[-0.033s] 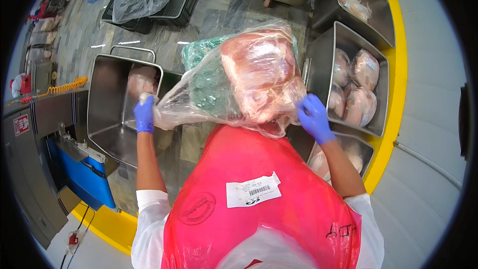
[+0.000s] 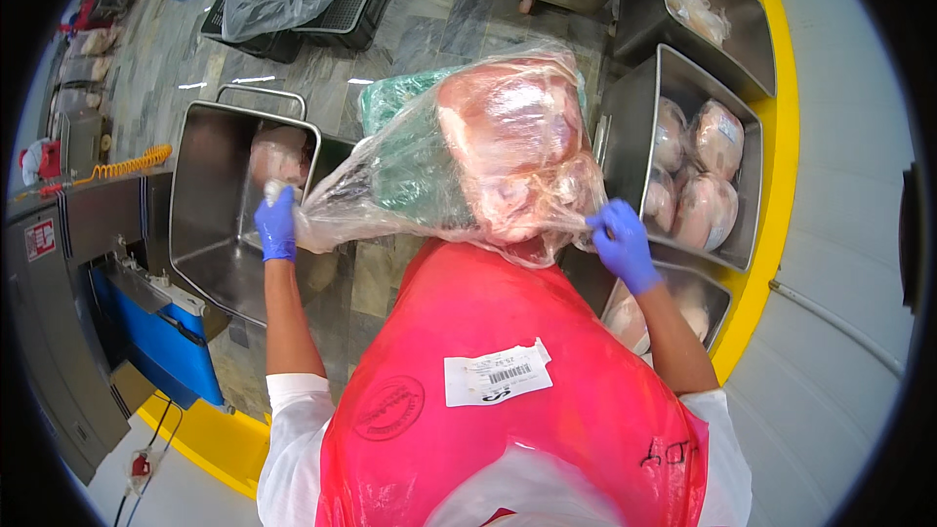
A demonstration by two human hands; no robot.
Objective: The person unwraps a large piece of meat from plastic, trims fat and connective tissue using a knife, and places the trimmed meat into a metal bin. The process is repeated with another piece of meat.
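A large piece of pink raw meat [image 2: 508, 127] lies inside a see-through plastic bag [image 2: 356, 185] in front of my red apron. My left hand [image 2: 277, 227], in a blue glove, is closed around the gathered left end of the bag. At the bag's lower right corner, my right hand [image 2: 623, 249], gloved the same way, pinches the film and draws it into a taut point. Green plastic [image 2: 400, 98] shows beneath and behind the bag; what carries the meat is hidden.
To the left stands a metal bin [image 2: 205, 234] with a piece of meat inside. At right, another metal bin [image 2: 752, 224] holds several wrapped pieces. Black crates [image 2: 366, 0] with a plastic bag sit far left. A grey machine [image 2: 34, 303] with a blue panel is at near left.
My right hand has shifted slightly right and nearer me, pulling the corner taut. My left hand has moved a little to the left with its end of the bag.
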